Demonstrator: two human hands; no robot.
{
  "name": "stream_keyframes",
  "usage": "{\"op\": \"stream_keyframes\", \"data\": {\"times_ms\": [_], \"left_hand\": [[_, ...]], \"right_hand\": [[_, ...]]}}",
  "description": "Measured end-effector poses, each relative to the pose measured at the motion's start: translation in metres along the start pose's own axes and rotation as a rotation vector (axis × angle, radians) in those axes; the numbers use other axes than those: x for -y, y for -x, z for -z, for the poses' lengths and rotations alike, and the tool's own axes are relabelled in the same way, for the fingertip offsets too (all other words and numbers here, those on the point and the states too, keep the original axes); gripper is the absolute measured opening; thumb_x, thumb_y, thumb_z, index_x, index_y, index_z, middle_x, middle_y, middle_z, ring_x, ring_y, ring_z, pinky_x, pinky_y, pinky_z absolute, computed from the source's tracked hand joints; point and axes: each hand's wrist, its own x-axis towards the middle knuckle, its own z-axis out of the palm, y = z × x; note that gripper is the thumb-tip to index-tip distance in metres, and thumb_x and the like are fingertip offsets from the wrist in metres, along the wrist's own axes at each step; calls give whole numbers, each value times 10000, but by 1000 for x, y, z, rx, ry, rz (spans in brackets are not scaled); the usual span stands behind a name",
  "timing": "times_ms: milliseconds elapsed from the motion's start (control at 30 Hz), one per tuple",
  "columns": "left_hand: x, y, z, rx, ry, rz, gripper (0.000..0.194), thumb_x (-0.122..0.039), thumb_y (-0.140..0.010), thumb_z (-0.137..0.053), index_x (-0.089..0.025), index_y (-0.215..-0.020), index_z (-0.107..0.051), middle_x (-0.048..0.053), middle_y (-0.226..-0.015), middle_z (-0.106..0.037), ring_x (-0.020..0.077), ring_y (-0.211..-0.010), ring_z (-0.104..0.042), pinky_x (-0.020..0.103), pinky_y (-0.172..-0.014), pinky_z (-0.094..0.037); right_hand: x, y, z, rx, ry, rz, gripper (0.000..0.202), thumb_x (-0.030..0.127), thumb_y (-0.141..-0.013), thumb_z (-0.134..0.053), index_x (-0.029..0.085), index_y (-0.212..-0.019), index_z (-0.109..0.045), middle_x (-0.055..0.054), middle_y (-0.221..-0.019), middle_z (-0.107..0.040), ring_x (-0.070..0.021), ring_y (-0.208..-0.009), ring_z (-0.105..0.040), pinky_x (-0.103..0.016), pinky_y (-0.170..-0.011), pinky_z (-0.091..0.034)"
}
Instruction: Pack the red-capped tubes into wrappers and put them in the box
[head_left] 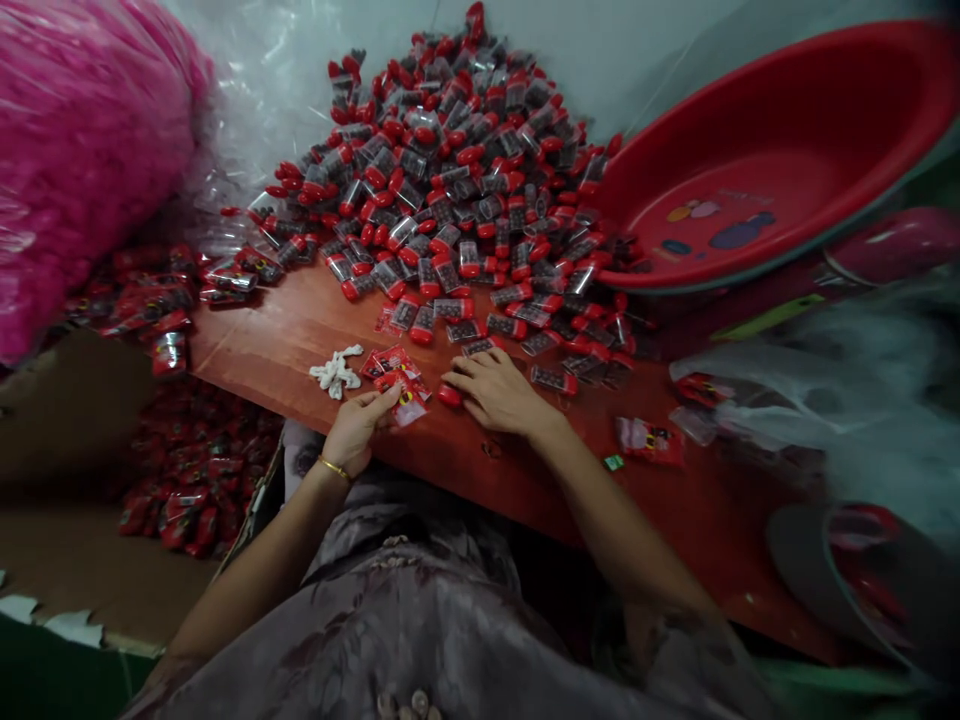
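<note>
Your left hand (358, 425) sits at the near table (300, 330) edge, fingers pinched on a red packet (405, 400). Your right hand (499, 392) lies flat just beside it, fingers spread narrow over a red-capped piece (450, 396). A white scrap (337, 371) lies left. Open wood runs left of the hands. Farther off, the pile (465, 170) crowds the table, touching the red basin (772, 160) at far right.

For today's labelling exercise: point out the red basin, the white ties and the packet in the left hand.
red basin (757, 130), head view, inner wall.
white ties (337, 371), head view, middle of the bundle.
packet (405, 393), head view, printed front.
</note>
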Motion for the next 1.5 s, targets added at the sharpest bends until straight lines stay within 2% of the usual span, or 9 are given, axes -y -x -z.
{"op": "stream_keyframes", "data": {"times_ms": [100, 233, 400, 533, 700, 967, 1167, 1333, 1500], "left_hand": [[0, 0, 4, 8, 13, 39, 442, -439, -442, -826, -131, -677, -613, -34, -512, -539, 71, -457, -496, 190, -453, -423], [2, 0, 3, 12, 24, 58, 449, -450, -443, -823, -131, -668, -601, -40, -513, -539, 54, -427, -462, 196, -453, -443], [5, -1, -2, -10, 18, 37, 486, -475, -402, -829, -120, -643, -600, -48, -492, -521, 42, -420, -441, 185, -453, -442], [6, -2, -4, -35, 19, 25, 478, -459, -387, -838, -122, -630, -601, -38, -529, -545, 53, -443, -474, 200, -463, -454], [4, 1, -10, 10, -7, 66, 474, -462, -392, -835, -122, -629, -606, -17, -554, -578, 74, -477, -512, 214, -479, -467], [2, 5, -10, 45, -60, 63, 463, -460, -420, -828, -111, -645, -624, -12, -532, -589, 63, -435, -494, 206, -460, -465], [9, 5, -13, 33, -42, 12, 500, -459, -380, -837, -108, -690, -662, 23, -628, -664, 92, -483, -567, 206, -478, -471], [14, 7, -16, 28, -12, -11, 458, -415, -420, -840, -103, -720, -689, 37, -659, -686, 109, -555, -600, 223, -570, -496], [19, 7, -17, 70, -18, -47, 413, -382, -438, -840, -102, -708, -699, 34, -680, -692, 122, -591, -601, 264, -653, -501]], "right_hand": [[3, 7, 1, 11, -23, -60, 345, 372, -780, -624, 174, -1061, -610, -104, -1032, -630, -262, -966, -488, -405, -882, -290], [7, 24, -11, -16, -102, -182, 323, 377, -796, -615, 154, -1028, -592, -114, -1037, -630, -250, -927, -522, -370, -812, -349], [26, 49, -23, -231, -266, -346, 352, 324, -825, -560, 155, -1133, -540, -113, -992, -660, -238, -879, -598, -366, -790, -439], [55, 60, -14, -395, -518, -258, 377, 316, -819, -554, 215, -1179, -513, -74, -1015, -650, -203, -906, -622, -330, -792, -491], [81, 56, -4, -405, -590, -179, 380, 307, -816, -563, 206, -1177, -498, -73, -992, -647, -189, -897, -623, -306, -783, -507], [84, 50, -9, -387, -523, -239, 360, 319, -821, -554, 195, -1156, -506, -73, -951, -652, -195, -858, -630, -308, -757, -512], [85, 45, -19, -494, -587, -316, 347, 292, -803, -588, 195, -1132, -532, -74, -961, -649, -190, -865, -626, -302, -779, -517], [89, 40, -23, -551, -665, -373, 335, 286, -809, -584, 214, -1131, -531, -65, -983, -642, -193, -887, -623, -319, -795, -517], [88, 38, -22, -546, -658, -327, 352, 257, -810, -584, 203, -1152, -514, -67, -970, -635, -188, -871, -619, -311, -766, -524]]}}
